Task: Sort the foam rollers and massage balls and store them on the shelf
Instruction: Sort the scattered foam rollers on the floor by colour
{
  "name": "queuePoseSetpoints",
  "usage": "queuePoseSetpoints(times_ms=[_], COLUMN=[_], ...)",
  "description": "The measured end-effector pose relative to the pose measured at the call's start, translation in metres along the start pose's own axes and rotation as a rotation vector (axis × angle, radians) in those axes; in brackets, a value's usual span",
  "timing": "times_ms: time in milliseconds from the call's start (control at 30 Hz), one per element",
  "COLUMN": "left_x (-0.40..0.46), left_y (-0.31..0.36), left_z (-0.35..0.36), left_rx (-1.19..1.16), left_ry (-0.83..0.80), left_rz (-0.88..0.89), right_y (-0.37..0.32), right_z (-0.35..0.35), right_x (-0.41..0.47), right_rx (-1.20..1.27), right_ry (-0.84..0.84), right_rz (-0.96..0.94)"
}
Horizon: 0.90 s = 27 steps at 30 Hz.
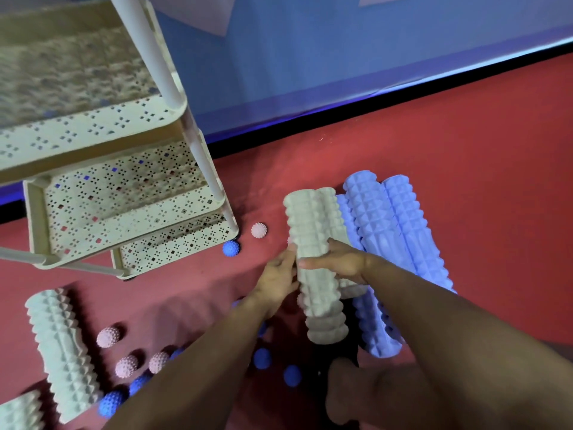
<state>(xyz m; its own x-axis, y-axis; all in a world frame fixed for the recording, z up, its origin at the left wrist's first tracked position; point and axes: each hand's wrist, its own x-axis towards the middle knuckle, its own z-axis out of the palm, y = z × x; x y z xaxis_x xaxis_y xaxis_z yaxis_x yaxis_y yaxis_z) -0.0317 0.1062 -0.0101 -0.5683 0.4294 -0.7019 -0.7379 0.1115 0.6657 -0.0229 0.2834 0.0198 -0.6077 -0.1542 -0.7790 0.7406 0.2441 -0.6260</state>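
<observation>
A pale grey-green ridged foam roller (313,243) is held above the red floor. My left hand (279,279) grips its left side and my right hand (339,262) wraps over its right side. A second pale roller (333,218) lies just behind it. Three lilac-blue rollers (400,231) lie side by side to the right. Another pale roller (60,352) lies at the lower left. Pink spiky massage balls (108,336) and blue ones (262,358) are scattered on the floor. The cream perforated shelf (130,193) stands at the upper left.
A pink ball (259,230) and a blue ball (231,248) rest by the shelf's front corner. A fourth pale roller end (18,412) shows at the bottom left. A blue wall (341,57) with a black skirting runs behind. My foot (350,392) rests at the bottom.
</observation>
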Motion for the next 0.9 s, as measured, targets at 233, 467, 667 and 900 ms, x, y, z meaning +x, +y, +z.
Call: queuePoseSetpoints(times_ms=[233,467,667,900], left_x=[0.001,0.016,0.029,0.036], left_y=[0.013,-0.04,-0.078,-0.085], left_z=[0.013,-0.056,-0.088,-0.112], left_rx=[0.22,0.457,0.452,0.393], left_ry=[0.117,0.318,0.365,0.399], left_rz=[-0.047,-0.119,-0.184,-0.214], right_y=[0.019,0.053,0.068,0.092], right_z=[-0.029,-0.004,0.044,0.077], right_x=[0.007,0.065,0.089,0.104], right_rx=[-0.093,-0.082,-0.037,-0.091], right_ry=[0.332,0.454,0.273,0.307], right_rz=[0.039,0.17,0.111,0.101])
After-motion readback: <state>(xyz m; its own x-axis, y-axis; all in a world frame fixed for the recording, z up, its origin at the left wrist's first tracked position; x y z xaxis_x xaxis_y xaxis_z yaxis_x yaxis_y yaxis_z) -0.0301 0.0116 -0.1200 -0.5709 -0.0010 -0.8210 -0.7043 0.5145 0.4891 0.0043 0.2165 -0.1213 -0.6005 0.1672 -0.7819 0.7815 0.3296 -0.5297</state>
